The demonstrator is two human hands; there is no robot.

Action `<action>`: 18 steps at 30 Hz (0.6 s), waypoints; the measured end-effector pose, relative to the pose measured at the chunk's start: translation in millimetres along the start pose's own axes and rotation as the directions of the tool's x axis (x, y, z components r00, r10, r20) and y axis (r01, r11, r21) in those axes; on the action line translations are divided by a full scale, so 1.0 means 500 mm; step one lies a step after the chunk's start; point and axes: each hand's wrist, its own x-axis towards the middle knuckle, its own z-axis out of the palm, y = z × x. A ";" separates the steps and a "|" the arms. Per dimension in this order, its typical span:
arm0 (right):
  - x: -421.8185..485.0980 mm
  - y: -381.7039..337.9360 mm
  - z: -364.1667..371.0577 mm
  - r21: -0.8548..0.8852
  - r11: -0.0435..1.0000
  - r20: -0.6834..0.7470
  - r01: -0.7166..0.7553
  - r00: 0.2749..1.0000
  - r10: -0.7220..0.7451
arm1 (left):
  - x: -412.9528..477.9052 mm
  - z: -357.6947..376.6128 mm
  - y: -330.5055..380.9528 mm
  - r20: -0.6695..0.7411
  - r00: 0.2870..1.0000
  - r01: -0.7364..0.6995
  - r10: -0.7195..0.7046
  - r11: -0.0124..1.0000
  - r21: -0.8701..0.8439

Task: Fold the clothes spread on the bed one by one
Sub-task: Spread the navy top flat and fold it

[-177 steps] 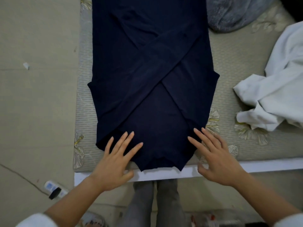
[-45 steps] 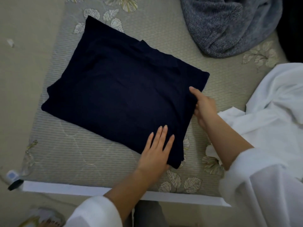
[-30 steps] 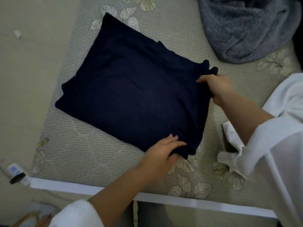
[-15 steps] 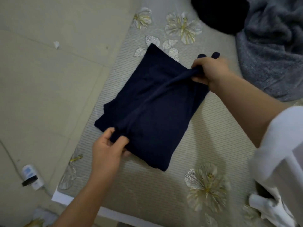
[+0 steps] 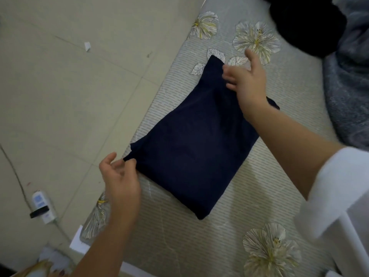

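Observation:
A navy garment [image 5: 191,144] lies folded into a narrow rectangle on the bed [image 5: 179,236], close to the bed's left edge. My left hand [image 5: 119,176] is at its near-left corner, fingertips touching the corner tip, thumb held apart from them. My right hand [image 5: 247,82] is over the far corner, fingers spread, with two fingertips resting on the cloth's top edge. Neither hand grips the fabric. My right forearm crosses over the garment's right side and hides part of it.
A black garment [image 5: 309,23] lies at the top right and a grey fuzzy blanket [image 5: 349,96] along the right. The tiled floor [image 5: 60,96] runs along the left, with a white plug device [image 5: 42,206] and its cord on it.
The right half of the garment was lifted and folded over to the left, so the garment is half as wide. Both hands have let go of the edge they gripped half a second ago.

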 end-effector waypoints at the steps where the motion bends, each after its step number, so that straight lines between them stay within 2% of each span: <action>1: -0.012 0.014 -0.005 -0.146 0.984 0.021 0.100 0.995 -0.098 | -0.008 0.006 -0.004 -0.001 0.999 -0.050 0.050 0.999 0.018; 2: -0.025 0.032 -0.010 -0.323 0.925 0.100 0.201 0.979 -0.177 | -0.018 0.014 -0.008 0.021 0.997 -0.071 0.071 0.997 0.009; 3: -0.037 0.053 -0.014 -0.504 0.809 0.230 0.303 0.950 -0.212 | -0.027 0.024 -0.009 0.063 0.996 -0.062 0.063 0.998 -0.019; 4: -0.046 0.075 -0.016 -0.646 0.647 0.373 0.405 0.907 -0.195 | -0.036 0.034 -0.009 0.110 0.993 -0.032 0.037 0.998 -0.049; 5: -0.050 0.096 -0.017 -0.728 0.490 0.480 0.479 0.867 -0.135 | -0.042 0.043 -0.007 0.144 0.990 0.003 0.007 0.998 -0.066; 6: -0.051 0.113 -0.015 -0.769 0.384 0.531 0.512 0.845 -0.064 | -0.048 0.052 -0.007 0.160 0.987 0.026 -0.014 0.997 -0.068; 7: -0.049 0.123 -0.012 -0.789 0.342 0.539 0.511 0.842 -0.016 | -0.053 0.060 -0.007 0.162 0.987 0.037 -0.026 0.997 -0.066; 10: -0.037 0.130 -0.004 -0.785 0.411 0.481 0.463 0.874 -0.067 | -0.061 0.071 -0.007 0.148 0.987 0.073 -0.057 0.992 -0.107; 13: -0.012 0.127 -0.013 -0.816 0.483 0.269 0.316 0.949 -0.167 | -0.052 0.069 -0.002 0.153 0.983 0.113 -0.097 0.988 -0.102; 15: 0.011 0.123 -0.045 -0.848 0.516 0.092 0.123 0.992 -0.085 | -0.048 0.064 0.003 0.236 0.963 0.146 -0.129 0.988 -0.056; 16: 0.021 0.120 -0.068 -0.866 0.499 0.036 0.042 0.999 -0.021 | -0.048 0.060 0.005 0.291 0.946 0.158 -0.143 0.987 -0.028; 18: 0.029 0.115 -0.114 -0.899 0.439 0.013 -0.013 0.998 0.056 | -0.053 0.051 0.003 0.377 0.913 0.157 -0.154 0.987 0.024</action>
